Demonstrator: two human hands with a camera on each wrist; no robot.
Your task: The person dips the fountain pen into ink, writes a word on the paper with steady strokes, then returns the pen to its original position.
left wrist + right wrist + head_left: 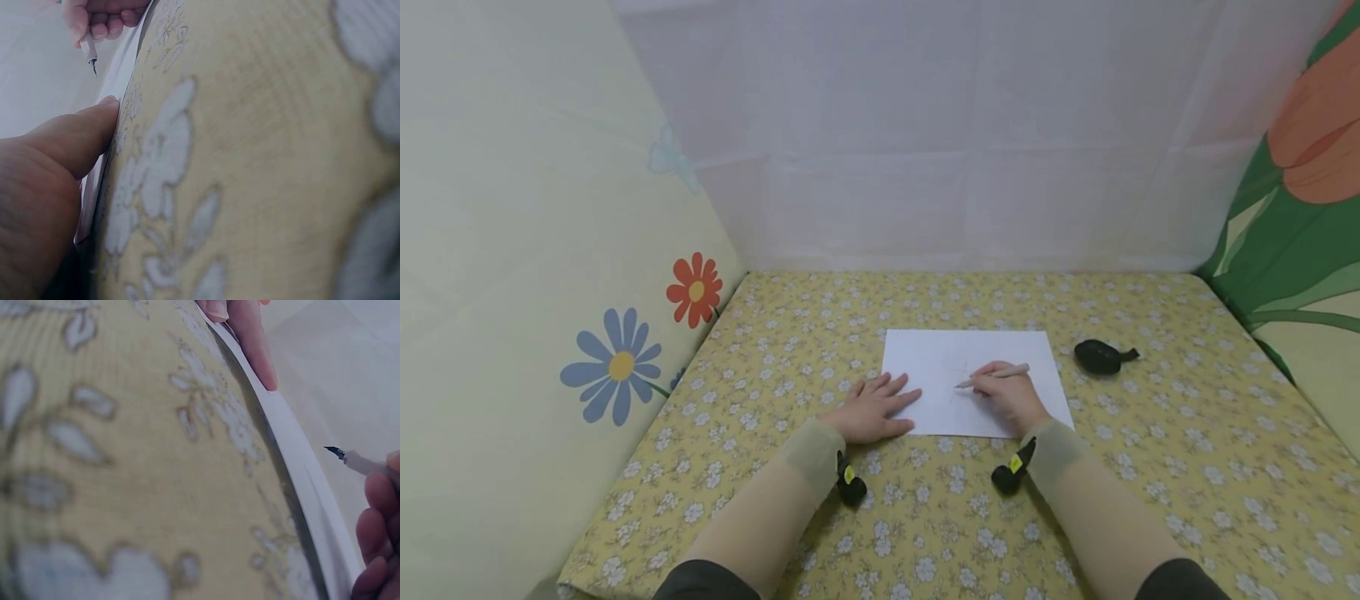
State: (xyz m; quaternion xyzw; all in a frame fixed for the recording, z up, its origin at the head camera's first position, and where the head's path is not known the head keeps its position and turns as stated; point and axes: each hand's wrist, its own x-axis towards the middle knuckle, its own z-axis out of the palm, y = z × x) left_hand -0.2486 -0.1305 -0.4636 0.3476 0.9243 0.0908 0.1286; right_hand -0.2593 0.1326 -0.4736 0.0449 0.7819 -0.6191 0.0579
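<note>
A white sheet of paper (958, 346) lies on the table, with a few faint thin lines near its middle. My left hand (874, 410) rests flat with spread fingers over the sheet's left edge. Its thumb (94, 128) lies along the near edge in the left wrist view. In my right hand (1011, 396) a slim pale fountain pen (1007, 372) is pinched between thumb and fingers. The dark pointed nib (334, 451) shows in the right wrist view, slanting left over the paper; in the head view it is right at the faint lines.
A black rounded object (1097, 357) with a narrow neck lies right of the paper. Yellow flowered cloth (775, 375) covers the table. A pale curtain (962, 167) hangs behind it, with printed panels at both sides. Each wrist wears a small black camera (851, 485).
</note>
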